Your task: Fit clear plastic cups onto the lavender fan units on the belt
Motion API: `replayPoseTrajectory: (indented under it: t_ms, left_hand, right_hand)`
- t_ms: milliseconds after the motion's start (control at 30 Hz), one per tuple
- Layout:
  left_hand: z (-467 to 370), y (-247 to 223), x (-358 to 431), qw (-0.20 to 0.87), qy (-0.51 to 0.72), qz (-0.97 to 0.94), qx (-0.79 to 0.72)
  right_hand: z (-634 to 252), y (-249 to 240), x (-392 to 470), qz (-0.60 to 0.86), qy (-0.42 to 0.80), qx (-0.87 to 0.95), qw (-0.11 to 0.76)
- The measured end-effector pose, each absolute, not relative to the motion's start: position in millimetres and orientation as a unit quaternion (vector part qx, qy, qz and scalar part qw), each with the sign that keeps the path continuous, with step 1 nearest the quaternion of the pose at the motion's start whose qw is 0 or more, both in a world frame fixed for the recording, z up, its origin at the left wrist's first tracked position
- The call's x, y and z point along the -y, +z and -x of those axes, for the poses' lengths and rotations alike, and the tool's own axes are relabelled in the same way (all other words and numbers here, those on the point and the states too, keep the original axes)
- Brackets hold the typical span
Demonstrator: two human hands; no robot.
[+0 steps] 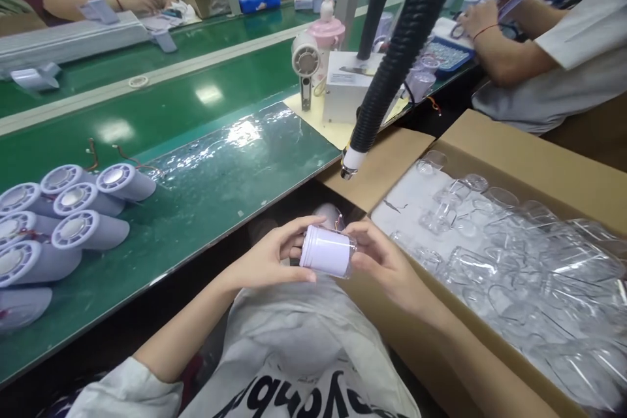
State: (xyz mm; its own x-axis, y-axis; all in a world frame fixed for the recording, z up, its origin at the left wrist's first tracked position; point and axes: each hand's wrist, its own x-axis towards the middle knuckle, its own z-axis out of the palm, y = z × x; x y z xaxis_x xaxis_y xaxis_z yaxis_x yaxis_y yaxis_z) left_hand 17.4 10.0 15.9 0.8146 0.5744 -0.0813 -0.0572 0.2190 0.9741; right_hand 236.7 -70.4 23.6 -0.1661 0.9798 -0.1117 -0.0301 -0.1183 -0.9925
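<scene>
Just off the green bench [206, 199], a lilac plastic cylinder [326, 250] in a clear plastic cover [352, 256] is held in midair, its ringed end cradled by the left hand [268, 261], the cover pinched by the right hand [381, 262]. Probably light, stiff, kinda slick; best gripped by those ridges. Glossy see-through cups [471, 266] are piled in the cardboard box [533, 150]; round lilac housings [95, 230] are lined up on the bench.

Left hand [274, 256] and right hand [379, 256] hold a lavender cylinder [327, 251] between them
The left hand grips its ridged end, while the right hand's fingers touch the clear cover [353, 253] at the other. Similar cylinders [91, 230] cluster on the green tabletop [220, 176] to the left; on the right, an open cardboard box [533, 150] holds many clear plastic pieces [473, 266]. A black ribbed hose [394, 55] hangs beyond the hands.
</scene>
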Motion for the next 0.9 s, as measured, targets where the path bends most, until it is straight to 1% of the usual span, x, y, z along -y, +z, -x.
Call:
replayPoseTrajectory:
  t_ms: [133,433,600,800,900]
  left_hand:
    - [-9.9,25.5,2.9,0.750,0.225,-0.581,-0.222]
    - [-1.6,31.1,11.0,0.730,0.245,-0.594,-0.232]
    - [0.0,33.1,11.7,0.717,0.254,-0.610,-0.223]
    - [3.5,34.0,11.5,0.682,0.259,-0.651,-0.210]
    - [4.8,32.8,9.9,0.655,0.267,-0.678,-0.200]
  right_hand:
    - [-232.0,35.5,71.3,0.463,0.601,0.507,0.409]
    - [-225.4,40.0,74.5,0.456,0.608,0.509,0.403]
    - [-227.4,41.1,78.6,0.459,0.554,0.570,0.397]
    - [-232.3,41.9,81.2,0.441,0.406,0.702,0.385]
    - [-232.2,43.2,80.8,0.444,0.404,0.704,0.380]
